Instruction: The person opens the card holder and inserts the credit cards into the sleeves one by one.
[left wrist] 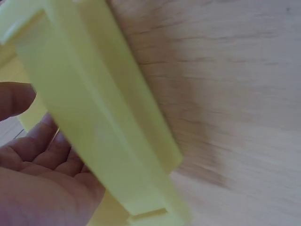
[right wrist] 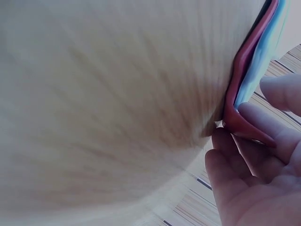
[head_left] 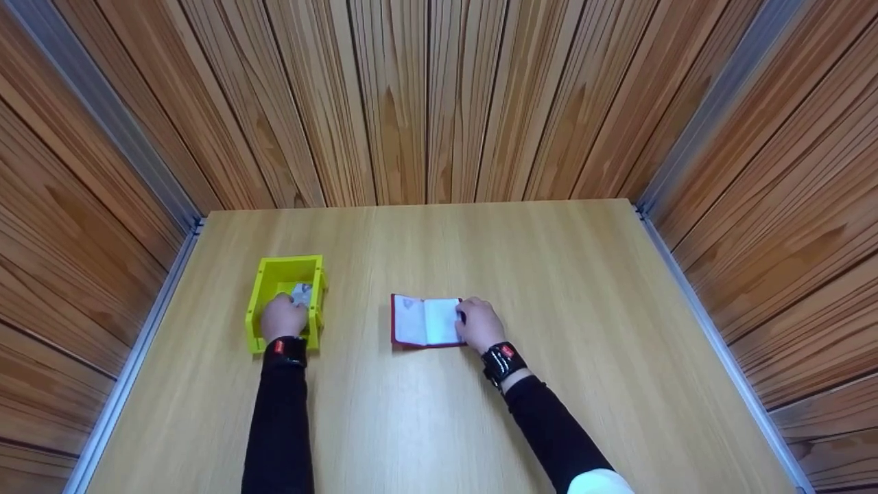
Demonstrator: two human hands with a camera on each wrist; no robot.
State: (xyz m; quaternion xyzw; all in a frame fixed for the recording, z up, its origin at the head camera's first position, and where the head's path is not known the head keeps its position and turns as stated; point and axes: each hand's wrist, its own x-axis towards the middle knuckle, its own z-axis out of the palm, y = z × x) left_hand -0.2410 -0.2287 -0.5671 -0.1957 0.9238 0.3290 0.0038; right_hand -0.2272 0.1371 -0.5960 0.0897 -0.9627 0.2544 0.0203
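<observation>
where the wooden table (head_left: 562,288) is bare around it, a small red booklet (head_left: 424,321) lies open near the middle, white pages up and red cover edging them. the right hand (head_left: 480,324) rests on the booklet's right edge, and in the right wrist view its fingertips (right wrist: 263,123) curl round the cover's edge (right wrist: 244,75), so it seems to pinch that side lightly. the booklet looks light and thin, with a bendy cover and soft pages that would flop or fan if lifted by one corner; the spine or the whole closed edge looks like the firmest place to take hold of it. well to its left sits a yellow plastic bin (head_left: 264,288), open at the top, with something pale and small inside (head_left: 302,293) that is too small to name. the left hand (head_left: 282,317) reaches into the bin over its near wall; the left wrist view shows the palm (left wrist: 42,174) open and fingers relaxed beside the yellow wall (left wrist: 94,117), and whether they touch the pale thing cannot be told. only the head view shows both hands, the black sleeves, the dark wristbands and the wood-panelled walls; the wrist views alone show how the fingers lie, though both are blurred.
</observation>
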